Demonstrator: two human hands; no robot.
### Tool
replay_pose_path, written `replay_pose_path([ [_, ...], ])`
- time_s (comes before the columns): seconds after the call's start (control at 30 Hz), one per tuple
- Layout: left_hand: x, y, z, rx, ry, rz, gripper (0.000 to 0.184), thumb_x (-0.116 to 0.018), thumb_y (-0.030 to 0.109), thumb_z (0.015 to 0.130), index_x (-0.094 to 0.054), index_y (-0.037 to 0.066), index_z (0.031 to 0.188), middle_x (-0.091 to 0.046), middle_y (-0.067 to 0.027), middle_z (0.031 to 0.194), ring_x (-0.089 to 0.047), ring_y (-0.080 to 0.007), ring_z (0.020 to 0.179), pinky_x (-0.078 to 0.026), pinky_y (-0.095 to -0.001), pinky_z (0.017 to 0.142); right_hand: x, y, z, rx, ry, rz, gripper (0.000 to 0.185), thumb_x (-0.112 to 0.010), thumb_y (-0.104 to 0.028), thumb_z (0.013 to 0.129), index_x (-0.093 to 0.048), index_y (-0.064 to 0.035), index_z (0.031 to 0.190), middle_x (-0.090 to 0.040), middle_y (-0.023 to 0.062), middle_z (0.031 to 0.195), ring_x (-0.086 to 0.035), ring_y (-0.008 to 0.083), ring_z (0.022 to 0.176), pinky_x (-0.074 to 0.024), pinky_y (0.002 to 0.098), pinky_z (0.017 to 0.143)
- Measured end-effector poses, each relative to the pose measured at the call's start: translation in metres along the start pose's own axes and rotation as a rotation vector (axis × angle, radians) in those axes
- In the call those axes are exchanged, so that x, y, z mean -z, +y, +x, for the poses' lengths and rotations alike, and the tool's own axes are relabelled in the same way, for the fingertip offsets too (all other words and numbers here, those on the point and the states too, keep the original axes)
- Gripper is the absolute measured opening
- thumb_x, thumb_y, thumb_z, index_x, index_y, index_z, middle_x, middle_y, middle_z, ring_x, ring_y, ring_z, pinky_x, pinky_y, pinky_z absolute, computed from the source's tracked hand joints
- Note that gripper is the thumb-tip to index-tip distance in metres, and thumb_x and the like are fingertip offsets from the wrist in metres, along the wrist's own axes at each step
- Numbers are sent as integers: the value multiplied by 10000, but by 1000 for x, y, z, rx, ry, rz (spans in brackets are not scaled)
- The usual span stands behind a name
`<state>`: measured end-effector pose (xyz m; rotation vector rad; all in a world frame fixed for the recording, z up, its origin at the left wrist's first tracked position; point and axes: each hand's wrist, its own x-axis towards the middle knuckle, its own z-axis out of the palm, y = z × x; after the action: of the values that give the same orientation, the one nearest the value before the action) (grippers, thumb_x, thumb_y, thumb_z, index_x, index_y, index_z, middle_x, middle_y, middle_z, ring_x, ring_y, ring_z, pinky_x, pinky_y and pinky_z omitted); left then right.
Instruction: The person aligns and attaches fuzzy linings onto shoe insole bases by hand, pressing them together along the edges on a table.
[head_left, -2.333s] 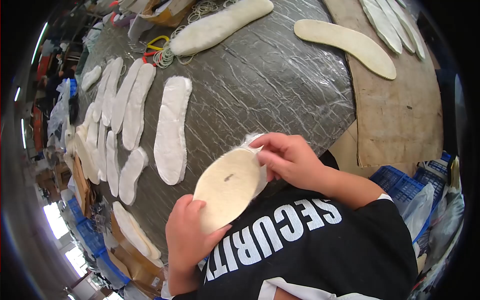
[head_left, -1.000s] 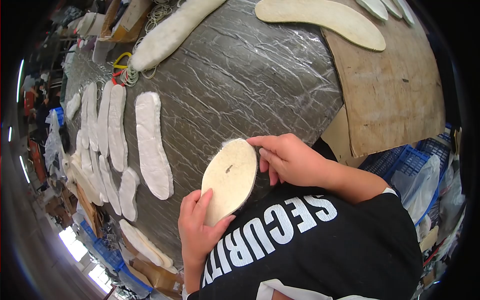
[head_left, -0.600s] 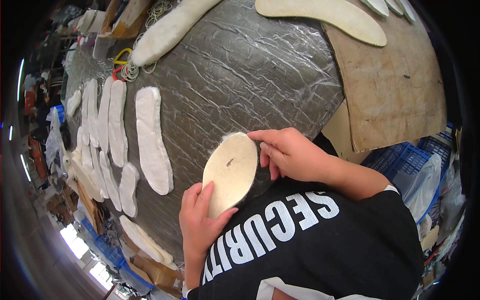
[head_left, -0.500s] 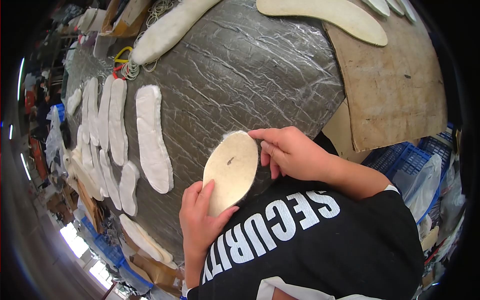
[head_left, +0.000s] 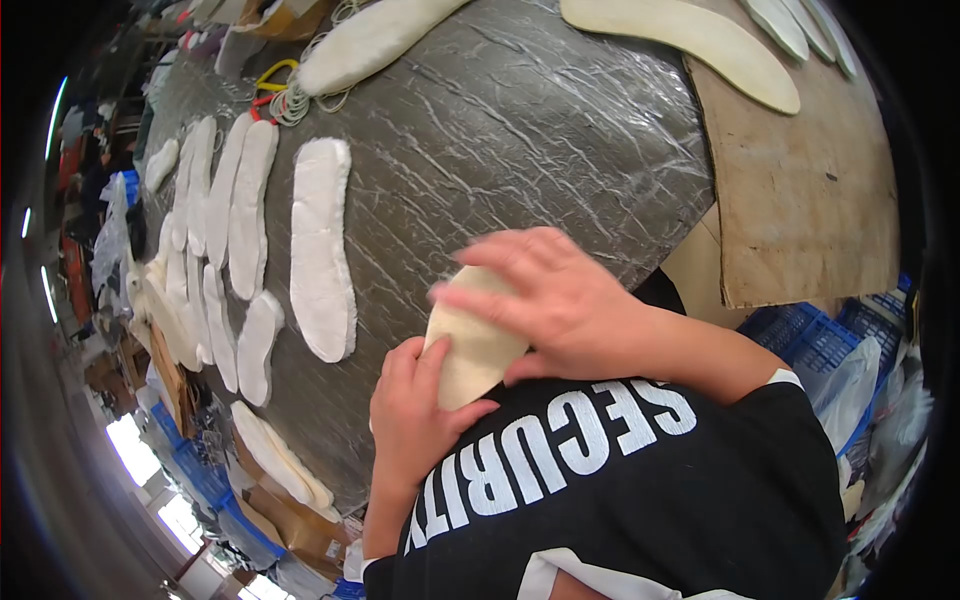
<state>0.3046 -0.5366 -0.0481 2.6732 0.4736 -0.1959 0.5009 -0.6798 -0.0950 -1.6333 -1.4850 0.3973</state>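
Note:
A cream insole (head_left: 468, 358) is held in front of my black shirt, over the near edge of the dark table. My left hand (head_left: 415, 405) pinches its lower left end, thumb on the near side and fingers on the far edge. Across its upper part lies my right hand (head_left: 530, 295), slightly blurred, with fingers and thumb apart and covering that end. Whether the right fingers grip the insole cannot be made out. A fluffy white insole (head_left: 322, 250) rests on the table to the left of my hands.
Several white insoles (head_left: 250, 210) lie on the left of the dark table (head_left: 520, 130). At the top are a fluffy insole (head_left: 380, 45), string and yellow-red scissors (head_left: 272, 82). A cream insole (head_left: 700, 40) overlaps a brown board (head_left: 810, 190). Blue crates (head_left: 800, 345) stand at right.
My right hand has moved from the insole's upper tip to over its top face, fingers spreading. The insole's dark mark is now hidden. The view has shifted, moving the table items rightward and up.

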Motion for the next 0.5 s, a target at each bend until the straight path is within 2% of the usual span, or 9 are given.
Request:
replay_pose_path([
  [0.1,6,5,2,4,-3,-65,811,-909,339,580,-591,38,1263,-580,-155,1198,-598,-349,1029,-521,-442,845,-21,3,17,146,-232,-99,1076,-919,-326,537,-436,-265,1496,-514,129,1393,-452,306,1363,-232,594,1167],
  [0.13,9,3,-2,-18,35,-82,808,-909,276,587,-580,31,1283,-576,-159,1220,-595,-355,1066,-521,-433,872,-25,3,21,103,-309,-151,1111,-921,-347,518,-415,-286,1506,-503,122,1416,-447,303,1376,-193,619,1181],
  [0.23,25,-11,-20,83,82,-248,788,-898,199,615,-566,20,1307,-560,-170,1253,-594,-362,1089,-529,-421,890,-16,-2,27,58,-416,-165,1117,-923,-362,508,-422,-284,1503,-505,119,1422,-449,298,1375,-189,612,1184],
  [0.27,35,-12,-27,219,61,-303,666,-852,83,691,-574,4,1292,-608,-170,1206,-638,-326,1074,-534,-377,899,-13,-3,24,38,-397,-163,1118,-923,-355,505,-426,-264,1503,-504,118,1425,-440,302,1382,-187,615,1184],
  [0.37,29,-55,-62,435,67,-580,530,-780,-13,760,-588,-16,1254,-669,-142,1115,-676,-235,1014,-532,-325,887,-2,-11,26,-30,-425,-303,1063,-916,-353,570,-422,-220,1503,-514,128,1407,-423,293,1391,-199,641,1174],
  [0.4,29,-56,-67,520,123,-781,411,-721,-66,813,-600,-41,1205,-697,-100,1047,-668,-156,993,-523,-288,879,-2,-14,29,-13,-424,-342,960,-890,-343,632,-462,-165,1471,-513,137,1407,-417,296,1393,-225,627,1167],
  [0.5,31,-57,-68,479,196,-1012,354,-705,-75,837,-602,-53,1175,-682,-81,1076,-657,-123,988,-524,-273,866,-27,-24,49,86,-311,-58,801,-836,-313,726,-501,-116,1426,-491,145,1442,-412,325,1393,-262,596,1154],
])
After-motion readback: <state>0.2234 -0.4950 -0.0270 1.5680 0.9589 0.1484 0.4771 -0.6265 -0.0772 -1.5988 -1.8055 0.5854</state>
